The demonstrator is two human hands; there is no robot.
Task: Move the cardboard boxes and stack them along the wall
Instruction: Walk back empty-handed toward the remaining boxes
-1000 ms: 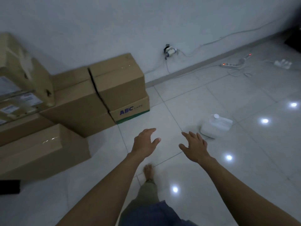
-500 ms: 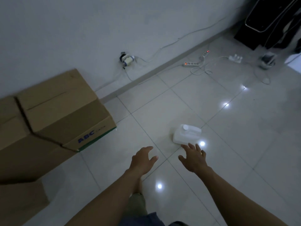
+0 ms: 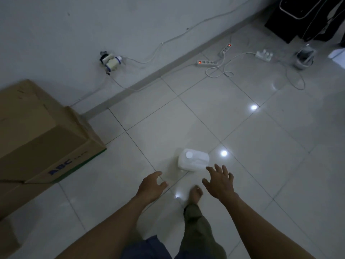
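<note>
A brown cardboard box (image 3: 37, 131) printed "ABC" stands against the wall at the left edge, resting on another box (image 3: 16, 195) whose side shows below it. My left hand (image 3: 151, 186) hovers over the floor tiles with loosely spread fingers and holds nothing. My right hand (image 3: 220, 182) is stretched out beside it, fingers spread, empty, its fingertips just in front of a white plastic jug. Both hands are well to the right of the boxes and touch neither.
A white plastic jug (image 3: 193, 159) lies on the tiled floor ahead of my bare foot (image 3: 195, 194). Power strips (image 3: 207, 63) and loose cables run along the skirting at the right. A wall plug (image 3: 111, 61) juts out. Dark furniture (image 3: 291, 17) fills the far right corner.
The view has swung to the right: most of the box stack has left the frame at the left and the jug is now just before my hands. Both hands stay empty.
</note>
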